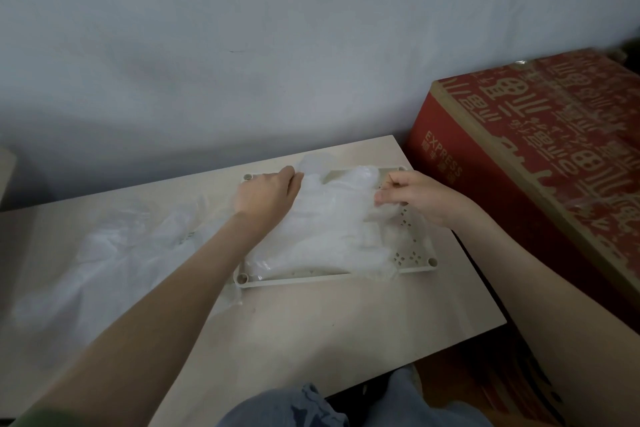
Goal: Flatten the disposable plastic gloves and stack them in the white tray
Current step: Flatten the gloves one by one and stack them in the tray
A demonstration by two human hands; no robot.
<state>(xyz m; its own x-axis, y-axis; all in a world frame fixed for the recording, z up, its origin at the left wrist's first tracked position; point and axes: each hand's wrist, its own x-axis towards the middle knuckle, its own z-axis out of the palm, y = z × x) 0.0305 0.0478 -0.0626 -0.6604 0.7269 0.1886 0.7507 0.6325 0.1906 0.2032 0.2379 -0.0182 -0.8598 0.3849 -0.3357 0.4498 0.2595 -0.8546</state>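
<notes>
While the head camera looks down on the table (311, 322), the left hand (268, 194), with its fingers curled, grips the far left part of a plastic glove (329, 229). The right hand (415, 199) pinches the right edge of the same glove. It lies spread over the white tray (311, 279). More crumpled gloves (114, 253) lie on the table, left of the tray.

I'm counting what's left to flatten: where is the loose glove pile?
In the head view, the loose glove pile lies on the table, left of the white tray.
</notes>
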